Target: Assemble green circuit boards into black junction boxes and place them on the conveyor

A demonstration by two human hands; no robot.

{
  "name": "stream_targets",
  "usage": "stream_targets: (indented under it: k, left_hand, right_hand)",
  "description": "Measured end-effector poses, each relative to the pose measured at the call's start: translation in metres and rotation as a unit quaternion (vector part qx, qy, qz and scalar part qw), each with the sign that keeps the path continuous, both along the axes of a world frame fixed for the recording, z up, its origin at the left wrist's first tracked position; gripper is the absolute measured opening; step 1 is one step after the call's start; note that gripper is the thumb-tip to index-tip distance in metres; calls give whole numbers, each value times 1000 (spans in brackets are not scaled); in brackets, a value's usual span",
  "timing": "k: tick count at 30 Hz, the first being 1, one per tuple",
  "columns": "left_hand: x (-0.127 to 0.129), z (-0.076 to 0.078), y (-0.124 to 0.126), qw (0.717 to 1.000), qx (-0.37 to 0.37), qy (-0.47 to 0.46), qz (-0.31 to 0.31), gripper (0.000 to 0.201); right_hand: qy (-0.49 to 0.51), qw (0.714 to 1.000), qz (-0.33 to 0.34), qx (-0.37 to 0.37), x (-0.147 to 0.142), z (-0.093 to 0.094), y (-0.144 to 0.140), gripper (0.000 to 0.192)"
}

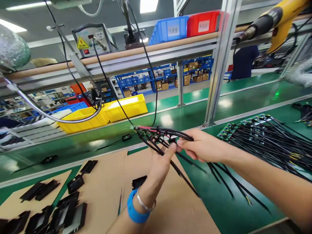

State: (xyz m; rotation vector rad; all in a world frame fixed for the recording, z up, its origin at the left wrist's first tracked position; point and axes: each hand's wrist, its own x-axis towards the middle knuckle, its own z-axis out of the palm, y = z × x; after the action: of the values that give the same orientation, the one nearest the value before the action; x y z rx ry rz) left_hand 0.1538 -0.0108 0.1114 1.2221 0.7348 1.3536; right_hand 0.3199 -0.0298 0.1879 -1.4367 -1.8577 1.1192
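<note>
Both hands grip a bundle of black cables [181, 134] with small connector ends pointing left, held above the cardboard sheet. My left hand [162, 162], with a blue wristband and a silver bracelet, is closed around part of the bundle, its thumb on top. Beside it, my right hand [201, 146] is closed on the same cables, and their tails hang below it toward the lower right. Some fingers of both hands are hidden behind the cables. A black plastic housing [139, 182] lies on the cardboard [104, 191] behind my left wrist.
Several black housings [65, 211] lie at lower left. Circuit boards with cables [258, 133] are piled on the green bench at right. Yellow bins [124, 107] stand beyond the bench's conveyor strip. A metal post [220, 65] rises behind my right hand; a yellow heat gun [278, 19] hangs upper right.
</note>
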Motion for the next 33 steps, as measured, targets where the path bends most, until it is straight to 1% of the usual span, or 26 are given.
stream_targets:
  k: [1, 2, 3, 4, 5, 6, 8, 9, 10, 11, 13, 14, 15, 17, 19, 20, 23, 24, 27, 29, 31, 33]
  left_hand:
    - [-1, 0, 0, 1000, -14, 2, 7, 56]
    - [-7, 3, 0, 1000, -26, 6, 2, 44]
    - [-18, 6, 0, 999, -41, 22, -16, 37]
    - [-31, 9, -2, 995, -66, 53, -48, 33]
    - [-47, 12, -6, 986, -100, 98, -90, 32]
    - [-62, 14, -11, 967, -145, 156, -143, 31]
    - [-85, 11, -26, 903, -238, 264, -243, 32]
    - [-92, 5, -34, 874, -272, 300, -270, 36]
    - [-94, -3, -42, 856, -293, 323, -277, 40]
    - [-93, -13, -50, 849, -305, 336, -271, 44]
    - [-84, -36, -62, 850, -312, 349, -243, 45]
    - [-79, -47, -65, 851, -312, 352, -233, 44]
    - [-74, -57, -68, 854, -310, 354, -223, 42]
    - [-68, -75, -70, 860, -304, 356, -203, 38]
    - [-66, -89, -70, 865, -313, 343, -191, 39]
    - [-66, -95, -70, 865, -327, 332, -187, 41]
    - [-66, -106, -71, 866, -364, 292, -179, 46]
    - [-66, -108, -71, 869, -365, 285, -175, 46]
    - [-65, -111, -74, 874, -360, 282, -166, 46]
    - [-64, -112, -75, 873, -365, 276, -168, 45]
    - [-63, -113, -76, 874, -372, 260, -172, 46]
    - [-62, -114, -77, 877, -376, 245, -171, 46]
  right_hand:
    - [31, 998, 32, -55, 1, 5, -2, 31]
    - [44, 993, 60, -96, 5, 9, -4, 34]
    - [35, 989, 80, -121, 12, 12, -5, 38]
    - [7, 987, 92, -132, 21, 14, -4, 40]
    - [-36, 986, 96, -131, 33, 14, -2, 41]
    - [-87, 984, 93, -122, 46, 12, 3, 41]
    - [-184, 974, 86, -96, 71, -1, 17, 38]
    - [-219, 968, 91, -80, 79, -11, 25, 37]
    - [-236, 965, 99, -58, 83, -23, 34, 39]
    - [-235, 965, 108, -30, 82, -37, 42, 49]
    - [-191, 973, 125, 39, 65, -65, 55, 74]
    - [-159, 975, 144, 62, 50, -79, 59, 75]
    - [-138, 972, 177, 76, 32, -91, 62, 67]
    - [-130, 960, 235, 81, -2, -112, 63, 37]
    - [-136, 956, 248, 84, -26, -128, 61, 10]
    - [-138, 957, 238, 86, -32, -134, 60, 4]
    - [-127, 966, 207, 87, -34, -144, 58, 9]
    - [-118, 968, 209, 77, -32, -145, 59, 10]
    - [-98, 964, 244, 31, -31, -149, 57, 17]
    - [-95, 964, 250, 14, -34, -151, 50, 16]
    - [-96, 970, 221, 23, -39, -152, 41, 10]
    - [-102, 977, 182, 47, -41, -151, 32, 12]
